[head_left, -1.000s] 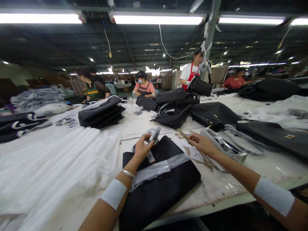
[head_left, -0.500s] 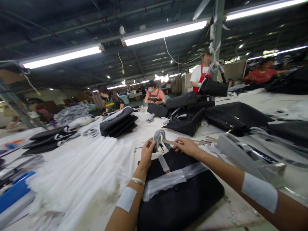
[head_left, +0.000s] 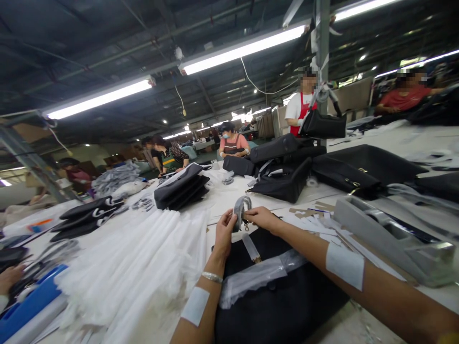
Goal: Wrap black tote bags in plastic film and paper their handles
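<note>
My left hand (head_left: 225, 231) is closed on a coiled bag strap (head_left: 239, 212) wrapped in grey plastic film. A small metal clip (head_left: 246, 226) hangs from the coil. Pinched against the coil's right side are the fingers of my right hand (head_left: 263, 219); the narrow brown card strip seen in them earlier is now mostly hidden. Below both hands a black bag (head_left: 276, 306) lies on the table, close to me. Clear film (head_left: 261, 277) is wrapped across its front, and a second piece covers a short tab (head_left: 251, 247) above.
White wrapping sheets (head_left: 132, 267) lie in a heap to the left, beside a blue tray (head_left: 32, 298). A grey tape dispenser (head_left: 390, 243) and paper strips (head_left: 322, 224) are on the right. Black bags (head_left: 283, 181) stand beyond. Another person's hand (head_left: 10, 279) shows at far left; co-workers are farther back.
My right hand has moved left, up to the coiled strap, and the brown strip between them has gone from sight. My left hand keeps its hold. The camera view has shifted slightly.
</note>
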Tool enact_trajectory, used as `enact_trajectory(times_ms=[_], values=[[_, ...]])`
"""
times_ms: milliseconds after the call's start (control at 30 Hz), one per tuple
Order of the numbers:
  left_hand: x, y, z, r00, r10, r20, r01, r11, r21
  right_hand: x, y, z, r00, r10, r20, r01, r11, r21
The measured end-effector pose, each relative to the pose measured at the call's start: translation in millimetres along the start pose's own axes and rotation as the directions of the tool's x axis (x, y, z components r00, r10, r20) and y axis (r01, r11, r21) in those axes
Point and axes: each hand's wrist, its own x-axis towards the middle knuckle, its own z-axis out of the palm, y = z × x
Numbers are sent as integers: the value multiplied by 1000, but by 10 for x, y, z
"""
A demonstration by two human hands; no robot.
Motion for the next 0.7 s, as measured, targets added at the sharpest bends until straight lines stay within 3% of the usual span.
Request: enact_trajectory(times_ms=[333, 500, 700], values=[[-50, 56, 58, 996, 8, 94, -19, 993, 113, -38, 133, 112, 997, 45, 69, -64, 949, 307], [-116, 115, 104, 999, 1, 53, -10, 988, 155, -97, 153, 73, 990, 34, 134, -84, 916, 392], [-69, 16, 101, 999, -7, 33, 1, 984, 175, 30, 304, 42, 999, 37, 23, -40, 992, 123]])
